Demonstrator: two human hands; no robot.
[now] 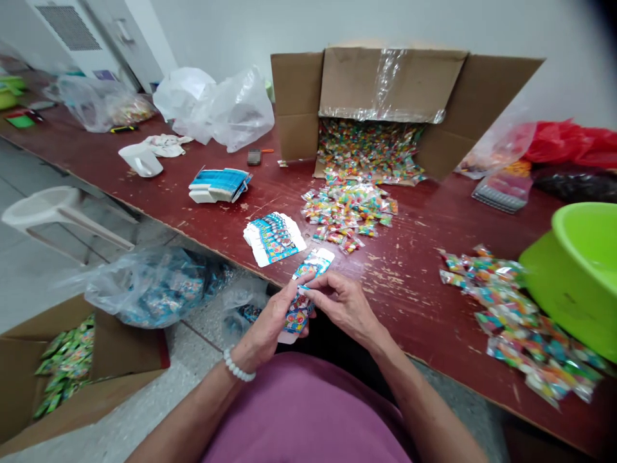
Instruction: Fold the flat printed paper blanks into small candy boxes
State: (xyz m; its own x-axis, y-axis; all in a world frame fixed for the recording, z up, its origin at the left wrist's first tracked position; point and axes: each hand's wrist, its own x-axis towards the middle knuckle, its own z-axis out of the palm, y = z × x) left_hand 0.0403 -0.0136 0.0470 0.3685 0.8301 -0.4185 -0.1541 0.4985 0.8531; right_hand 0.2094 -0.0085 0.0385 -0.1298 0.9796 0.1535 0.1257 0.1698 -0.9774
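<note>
My left hand [271, 316], with a pale bead bracelet at its wrist, grips a small blue printed candy carton [295, 313] at the table's front edge. My right hand [348, 305] pinches the upper end of this carton between thumb and bent forefinger; its other fingers are partly hidden. Just beyond my fingers another blue carton piece [319, 260] shows; I cannot tell whether it is separate. A fanned stack of flat cartons [274, 238] lies to the left. Behind my right hand spreads a pile of small clear candy packets [354, 209].
An open cardboard box [393, 83] spills candy packets onto the red table [409, 257]. More packets [520, 321] lie beside a green basin [569, 276]. Blue flat cartons [222, 184], a white mug [141, 159] and plastic bags [216, 106] stand left. Below are a filled bag [159, 286] and a stool [53, 209].
</note>
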